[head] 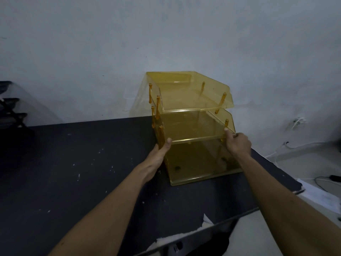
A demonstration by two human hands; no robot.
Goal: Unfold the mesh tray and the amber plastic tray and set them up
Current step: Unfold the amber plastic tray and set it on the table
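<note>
On dark table (pixel 73 154), left hand (pixel 158 154) and right hand (pixel 238 143) grasp amber plastic tray (pixel 193 126) by the middle tier's front corners.

The plastic tray (pixel 191 126) stood on the table (pixel 73 163), right of the middle of the frame, with three shelves stacked one above the other. A wall (pixel 110 43) rose just behind it. The left hand (pixel 162 150) touched its left side and the right hand (pixel 238 143) its right side. Cables (pixel 299 122) lay at the far right, beyond the table.
</note>
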